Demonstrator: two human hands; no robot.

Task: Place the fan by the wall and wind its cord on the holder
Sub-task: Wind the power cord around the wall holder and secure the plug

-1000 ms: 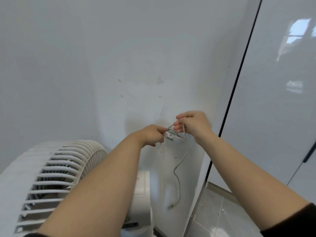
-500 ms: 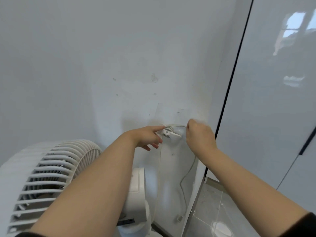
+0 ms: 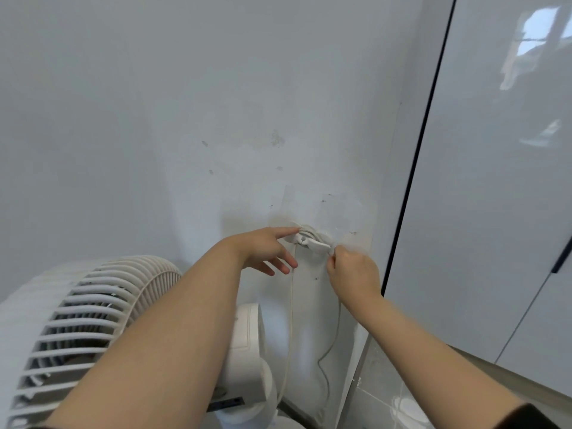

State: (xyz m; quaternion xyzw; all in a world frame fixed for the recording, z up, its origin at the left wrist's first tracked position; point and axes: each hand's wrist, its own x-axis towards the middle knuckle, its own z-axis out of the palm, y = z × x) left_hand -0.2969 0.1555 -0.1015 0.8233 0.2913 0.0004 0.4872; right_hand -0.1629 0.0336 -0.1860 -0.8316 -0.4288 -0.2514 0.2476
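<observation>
A white fan [image 3: 93,320] with a slatted grille stands at the lower left, close to the grey wall [image 3: 185,119]. A small white holder [image 3: 311,243] is fixed to the wall, with loops of the thin white cord [image 3: 291,320] wound round it. My left hand [image 3: 266,250] has its fingers straight and its index fingertip presses on the holder's left end. My right hand [image 3: 353,270] is just below the holder's right end and pinches the cord there. From the holder two strands of cord hang down toward the floor.
A glossy white cabinet [image 3: 495,181] with a dark vertical edge stands right of the wall corner. Grey floor tiles [image 3: 380,397] show at the bottom right. The fan's white base [image 3: 247,351] sits below my left forearm.
My right hand moved from above the holder, round its right end, to below it, drawing the cord along. My left hand went from gripping at the holder to a straight index finger on it.
</observation>
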